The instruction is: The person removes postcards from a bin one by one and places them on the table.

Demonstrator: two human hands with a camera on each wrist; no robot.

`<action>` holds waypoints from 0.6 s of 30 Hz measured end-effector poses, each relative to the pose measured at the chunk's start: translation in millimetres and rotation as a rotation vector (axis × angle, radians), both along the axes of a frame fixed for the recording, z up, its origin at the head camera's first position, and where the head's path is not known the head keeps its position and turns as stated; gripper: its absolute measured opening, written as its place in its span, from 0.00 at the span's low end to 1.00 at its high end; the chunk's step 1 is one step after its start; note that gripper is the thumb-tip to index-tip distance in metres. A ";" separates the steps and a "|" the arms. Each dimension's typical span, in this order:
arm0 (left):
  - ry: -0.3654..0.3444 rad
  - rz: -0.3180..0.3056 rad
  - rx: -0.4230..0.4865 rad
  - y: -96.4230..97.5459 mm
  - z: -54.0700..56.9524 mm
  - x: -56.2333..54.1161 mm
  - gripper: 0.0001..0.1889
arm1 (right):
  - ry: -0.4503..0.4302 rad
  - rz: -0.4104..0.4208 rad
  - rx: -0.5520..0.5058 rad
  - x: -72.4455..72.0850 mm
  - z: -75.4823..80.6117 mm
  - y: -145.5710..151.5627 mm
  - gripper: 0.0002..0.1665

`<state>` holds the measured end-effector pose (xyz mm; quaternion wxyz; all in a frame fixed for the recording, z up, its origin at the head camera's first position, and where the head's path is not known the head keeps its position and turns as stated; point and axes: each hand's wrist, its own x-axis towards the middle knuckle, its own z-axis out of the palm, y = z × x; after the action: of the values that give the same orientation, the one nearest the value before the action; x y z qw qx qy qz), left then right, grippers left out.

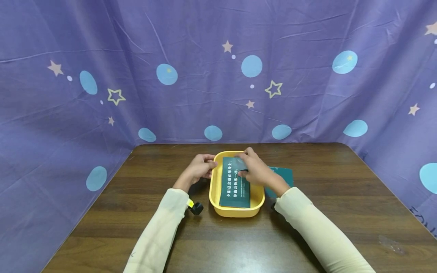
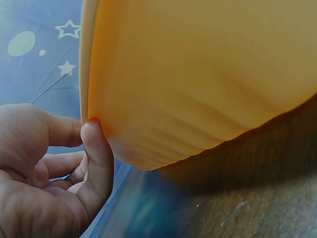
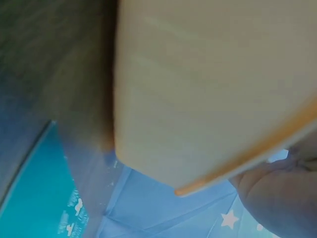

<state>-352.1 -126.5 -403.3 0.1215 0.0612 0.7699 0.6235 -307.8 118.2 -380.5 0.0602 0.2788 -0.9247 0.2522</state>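
A yellow plastic basin (image 1: 237, 213) stands at the middle of the table. My left hand (image 1: 199, 167) pinches its left rim between thumb and fingers; the left wrist view shows the thumb (image 2: 99, 163) against the basin wall (image 2: 198, 74). Inside the basin lies a dark teal card (image 1: 235, 187) printed with white writing, its long side running front to back. From over the right rim, my right hand (image 1: 257, 168) reaches in and grips the card near its upper right corner. Its fingertips are partly hidden in the right wrist view.
Another teal card (image 1: 285, 176) lies on the table just right of the basin, partly behind the right forearm. A small transparent scrap (image 1: 390, 243) is on the wooden table (image 1: 153, 227) at the right. A purple curtain (image 1: 205, 106) hangs behind the table.
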 end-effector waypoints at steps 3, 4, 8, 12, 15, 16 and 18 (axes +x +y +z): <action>0.000 -0.002 -0.002 -0.1 -0.6 0.2 0.22 | 0.006 0.057 -0.054 1.3 4.7 3.6 0.27; 0.000 -0.003 -0.002 -0.1 -0.7 0.4 0.22 | 0.007 0.073 -0.063 1.9 6.5 4.8 0.25; 0.004 -0.002 0.000 -0.1 -0.9 0.6 0.22 | -0.003 0.112 -0.094 4.8 14.8 7.9 0.22; 0.002 0.002 0.005 0.2 -0.8 0.9 0.22 | -0.014 0.129 -0.140 9.6 24.4 10.1 0.20; 0.002 0.000 0.010 0.2 -0.5 1.2 0.22 | 0.009 0.133 -0.169 13.0 31.7 12.5 0.20; 0.004 -0.002 0.012 0.2 -0.6 1.0 0.22 | 0.019 0.132 -0.180 14.1 34.2 13.5 0.19; 0.008 -0.005 0.014 0.1 -0.1 1.1 0.22 | 0.045 0.131 -0.198 16.0 39.0 16.0 0.19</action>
<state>-351.1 -126.3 -403.4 0.1196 0.0667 0.7659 0.6282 -291.9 134.1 -341.5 0.0917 0.3370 -0.8734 0.3394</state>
